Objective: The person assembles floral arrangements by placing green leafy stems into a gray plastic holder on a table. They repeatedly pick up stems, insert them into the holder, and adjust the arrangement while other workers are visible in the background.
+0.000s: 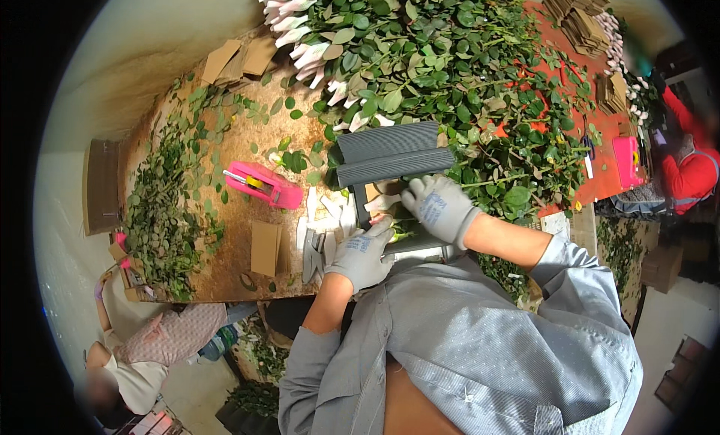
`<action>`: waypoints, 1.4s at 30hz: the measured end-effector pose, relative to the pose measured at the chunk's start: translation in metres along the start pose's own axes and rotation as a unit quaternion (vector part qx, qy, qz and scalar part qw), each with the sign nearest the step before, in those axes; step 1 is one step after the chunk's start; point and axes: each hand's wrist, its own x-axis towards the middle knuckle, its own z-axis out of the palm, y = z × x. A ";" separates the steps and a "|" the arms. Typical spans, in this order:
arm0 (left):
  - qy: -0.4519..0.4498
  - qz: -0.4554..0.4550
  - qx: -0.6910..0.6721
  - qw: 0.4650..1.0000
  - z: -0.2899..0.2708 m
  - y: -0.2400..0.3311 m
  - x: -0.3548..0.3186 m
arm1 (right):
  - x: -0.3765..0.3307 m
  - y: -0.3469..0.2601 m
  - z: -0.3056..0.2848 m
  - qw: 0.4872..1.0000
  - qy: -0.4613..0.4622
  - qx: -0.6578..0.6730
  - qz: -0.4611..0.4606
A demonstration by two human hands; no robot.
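My left hand [363,253], in a grey glove, grips a flower stem with a pale bud [395,235] at the near edge of the table. My right hand [439,206], also gloved, rests fingers down on the flowers laid in a grey metal tray [420,244] in front of me. A folded sheet of grey corrugated card [390,154] lies just beyond my right hand. Behind it a large heap of leafy stems with white wrapped buds [420,52] covers the table.
A pink stapler-like tool [262,184] lies to the left on the brown table [240,142]. Small cardboard pieces [264,247], white strips [322,217] and loose leaves [161,210] lie about. One person sits low at the left [142,352]; another in red [694,165] works at the far right.
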 end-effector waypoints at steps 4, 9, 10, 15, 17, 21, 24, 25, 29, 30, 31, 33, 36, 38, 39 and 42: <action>0.005 0.019 -0.002 1.000 0.000 -0.002 0.006 | 0.034 -0.002 0.044 0.999 -0.002 0.020 -0.049; 0.000 0.026 -0.031 0.999 -0.005 -0.002 0.004 | 0.048 -0.004 0.064 0.991 -0.059 0.096 -0.077; 0.001 0.035 -0.042 0.998 -0.005 -0.003 0.002 | 0.045 -0.003 0.063 0.989 -0.035 0.108 -0.090; 0.071 0.045 -0.201 0.976 -0.025 -0.032 0.010 | 0.046 0.006 0.057 0.985 -0.085 0.124 -0.088; 0.106 -0.044 -0.166 0.980 -0.044 -0.026 0.021 | 0.048 0.005 0.056 0.985 -0.094 0.125 -0.078; 0.135 -0.032 0.039 0.990 -0.017 -0.054 0.054 | 0.048 0.004 0.067 0.983 -0.068 0.155 -0.067; 0.148 -0.003 0.125 0.981 -0.005 -0.062 0.065 | 0.049 0.004 0.078 0.982 -0.072 0.163 -0.056; 0.148 0.011 0.150 0.978 -0.008 -0.063 0.066 | 0.049 0.004 0.078 0.982 -0.074 0.167 -0.051; 0.171 0.011 0.177 0.969 -0.024 -0.067 0.057 | 0.052 0.005 0.069 0.979 -0.086 0.179 -0.046; 0.170 -0.005 0.177 0.969 -0.025 -0.072 0.053 | 0.052 0.005 0.065 0.978 -0.091 0.181 -0.048; 0.169 -0.023 0.177 0.969 -0.025 -0.076 0.049 | 0.052 0.004 0.064 0.979 -0.090 0.175 -0.053; 0.114 -0.104 0.210 0.965 -0.029 -0.079 0.040 | 0.051 0.001 0.062 0.980 -0.090 0.164 -0.062; 0.058 -0.176 0.220 0.958 -0.047 -0.069 0.027 | 0.049 -0.005 0.067 0.985 -0.080 0.137 -0.065; 0.089 -0.071 0.115 0.987 -0.055 -0.042 0.012 | 0.049 -0.008 0.066 0.987 -0.079 0.126 -0.065; 0.104 -0.016 0.063 0.993 -0.055 -0.030 0.008 | 0.049 -0.008 0.066 0.988 -0.078 0.121 -0.064; -0.019 0.092 -0.072 0.993 -0.043 -0.005 0.005 | 0.050 -0.009 0.072 0.982 -0.067 0.164 -0.067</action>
